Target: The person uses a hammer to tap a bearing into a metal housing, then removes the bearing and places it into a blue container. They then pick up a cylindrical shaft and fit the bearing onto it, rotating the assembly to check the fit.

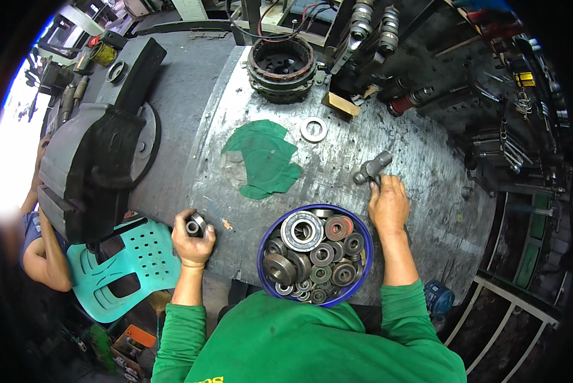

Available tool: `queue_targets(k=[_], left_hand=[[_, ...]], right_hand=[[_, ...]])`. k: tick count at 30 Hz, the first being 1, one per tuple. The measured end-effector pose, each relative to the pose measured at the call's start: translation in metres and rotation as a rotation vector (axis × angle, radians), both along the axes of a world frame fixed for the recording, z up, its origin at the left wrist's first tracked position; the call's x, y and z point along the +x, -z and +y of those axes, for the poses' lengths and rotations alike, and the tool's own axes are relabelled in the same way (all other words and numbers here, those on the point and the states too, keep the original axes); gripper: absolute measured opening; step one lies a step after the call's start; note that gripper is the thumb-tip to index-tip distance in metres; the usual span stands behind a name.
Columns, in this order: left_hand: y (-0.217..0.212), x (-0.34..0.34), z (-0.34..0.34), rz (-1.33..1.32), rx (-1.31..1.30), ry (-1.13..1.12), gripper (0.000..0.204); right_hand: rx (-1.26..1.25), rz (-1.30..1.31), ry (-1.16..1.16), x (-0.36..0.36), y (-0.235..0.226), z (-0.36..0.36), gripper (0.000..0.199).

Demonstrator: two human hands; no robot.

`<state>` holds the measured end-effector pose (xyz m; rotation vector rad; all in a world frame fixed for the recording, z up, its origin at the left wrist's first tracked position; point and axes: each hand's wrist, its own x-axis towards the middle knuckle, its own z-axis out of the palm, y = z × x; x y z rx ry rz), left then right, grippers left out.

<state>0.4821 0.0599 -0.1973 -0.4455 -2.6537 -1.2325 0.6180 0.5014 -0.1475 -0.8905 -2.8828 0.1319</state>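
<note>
Holding a metal bearing point(200, 221), your left hand point(194, 247) is curled closed near the left side of the blue bowl point(259, 255). Your right hand point(389, 207) is past the bowl's right side, mostly closed, with its fingers gripping the near end of a grey metal piece point(373, 167). Lots of round bearings point(279, 269), big and small, fill the bowl. Past the bowl, to its left, a green cloth point(267, 159) lies on the surface point(337, 179). A pale ring point(304, 130) lies straight past the bowl.
</note>
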Motion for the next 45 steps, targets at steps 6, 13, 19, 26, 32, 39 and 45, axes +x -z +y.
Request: queue_targets(k=[6,13,19,26,32,39,45], left_hand=[[0.000,0.001,-0.001,-0.016,-0.024,0.003,0.052],[-0.004,0.001,0.001,-0.012,-0.026,-0.005,0.051],[-0.004,0.001,0.002,-0.004,-0.030,-0.006,0.051],[-0.004,-0.001,0.001,0.053,-0.030,0.037,0.049],[-0.005,-0.003,0.002,0.076,-0.034,0.043,0.048],[-0.006,-0.001,0.003,0.035,-0.009,0.019,0.051],[-0.007,-0.002,0.003,0.031,-0.026,0.018,0.050]], right_hand=[[-0.352,0.154,-0.026,-0.029,-0.036,-0.002,0.030],[-0.412,0.036,-0.227,-0.128,-0.071,-0.025,0.036],[-0.293,0.005,-0.277,-0.161,-0.064,-0.035,0.036],[-0.276,-0.031,-0.242,-0.164,-0.062,-0.034,0.039],[-0.249,-0.072,-0.277,-0.166,-0.068,-0.036,0.038],[-0.271,-0.123,-0.320,-0.163,-0.069,-0.042,0.035],[-0.257,-0.173,-0.324,-0.158,-0.069,-0.046,0.033]])
